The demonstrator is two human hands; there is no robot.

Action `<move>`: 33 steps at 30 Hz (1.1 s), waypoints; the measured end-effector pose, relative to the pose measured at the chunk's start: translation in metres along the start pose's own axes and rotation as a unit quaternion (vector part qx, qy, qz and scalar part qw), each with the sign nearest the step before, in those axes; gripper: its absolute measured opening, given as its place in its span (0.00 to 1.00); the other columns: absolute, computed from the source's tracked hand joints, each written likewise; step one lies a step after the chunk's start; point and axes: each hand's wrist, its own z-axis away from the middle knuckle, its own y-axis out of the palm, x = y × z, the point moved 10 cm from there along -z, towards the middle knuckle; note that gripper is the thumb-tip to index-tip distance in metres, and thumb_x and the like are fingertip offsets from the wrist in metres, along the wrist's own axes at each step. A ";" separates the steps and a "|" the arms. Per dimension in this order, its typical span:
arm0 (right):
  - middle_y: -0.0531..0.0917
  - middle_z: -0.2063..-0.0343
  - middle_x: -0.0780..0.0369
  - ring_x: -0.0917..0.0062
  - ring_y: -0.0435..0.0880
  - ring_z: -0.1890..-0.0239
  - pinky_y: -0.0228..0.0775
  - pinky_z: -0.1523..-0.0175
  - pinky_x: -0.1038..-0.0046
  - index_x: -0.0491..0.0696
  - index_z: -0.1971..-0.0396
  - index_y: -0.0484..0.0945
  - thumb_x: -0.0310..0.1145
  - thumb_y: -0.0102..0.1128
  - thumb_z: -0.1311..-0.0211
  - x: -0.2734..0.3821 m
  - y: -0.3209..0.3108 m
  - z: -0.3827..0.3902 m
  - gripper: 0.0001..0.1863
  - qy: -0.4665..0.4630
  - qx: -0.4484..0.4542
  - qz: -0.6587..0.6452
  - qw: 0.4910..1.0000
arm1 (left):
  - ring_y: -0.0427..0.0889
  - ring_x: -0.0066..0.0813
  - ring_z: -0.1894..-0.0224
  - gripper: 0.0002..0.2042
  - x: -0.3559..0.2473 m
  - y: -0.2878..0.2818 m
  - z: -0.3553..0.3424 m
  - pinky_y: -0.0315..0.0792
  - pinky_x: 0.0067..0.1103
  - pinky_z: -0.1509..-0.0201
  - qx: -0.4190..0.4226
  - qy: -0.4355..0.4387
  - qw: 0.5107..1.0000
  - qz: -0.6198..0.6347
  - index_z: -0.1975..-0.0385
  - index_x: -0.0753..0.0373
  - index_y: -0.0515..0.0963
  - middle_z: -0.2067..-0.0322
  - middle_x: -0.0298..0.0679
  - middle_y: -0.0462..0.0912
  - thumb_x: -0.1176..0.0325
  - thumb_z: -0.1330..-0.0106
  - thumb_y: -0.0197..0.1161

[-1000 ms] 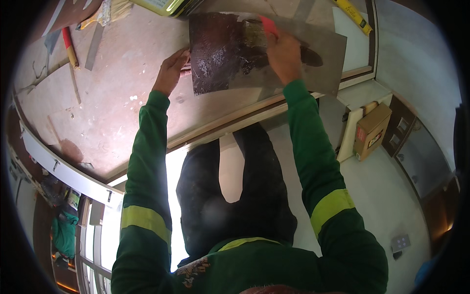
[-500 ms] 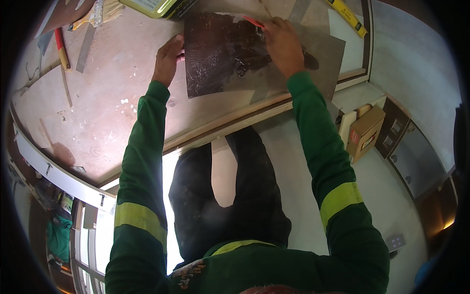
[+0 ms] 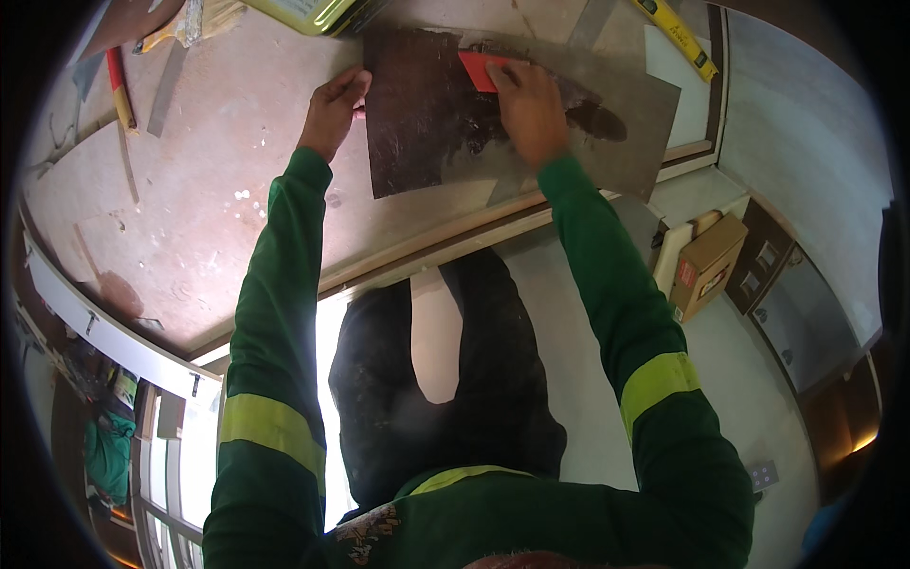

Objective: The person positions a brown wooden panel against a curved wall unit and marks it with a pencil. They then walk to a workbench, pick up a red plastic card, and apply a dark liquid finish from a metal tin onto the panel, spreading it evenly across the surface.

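Observation:
A thin brown sheet (image 3: 630, 128) lies on the work table. Dark, wet-looking glue (image 3: 403, 109) coats its left part, and a darker puddle (image 3: 599, 121) sits toward its right. My left hand (image 3: 332, 112) pinches the sheet's left edge between thumb and fingers. In my right hand (image 3: 533, 112) is a red flat spreader (image 3: 477, 72), gripped from its right side. The spreader rests on the coated area near the sheet's far edge, tilted with its face showing. My right palm hides part of the glue.
The pinkish table (image 3: 218, 218) has a wooden front edge (image 3: 445, 232). Beyond the sheet stands a yellow-green tin (image 3: 308, 11). A paintbrush (image 3: 190, 24) and a red-and-yellow handled tool (image 3: 120, 90) lie far left; a yellow spirit level (image 3: 678, 38), far right. A cardboard box (image 3: 709, 266) is at right.
My right hand has come slightly left and nearer, turning the spreader so its red face shows. The coating at the sheet's left now looks smoother. My left hand keeps its grip.

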 end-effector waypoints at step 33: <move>0.85 0.57 0.60 0.57 0.80 0.52 0.74 0.48 0.55 0.49 0.56 0.83 0.22 0.63 0.39 -0.029 -0.036 -0.060 0.12 -0.026 -0.032 -0.052 0.998 | 0.77 0.17 0.62 0.20 0.002 -0.001 -0.008 0.78 0.23 0.54 0.027 -0.036 0.999 0.013 0.38 0.64 0.82 0.61 0.25 0.82 0.60 0.23 0.66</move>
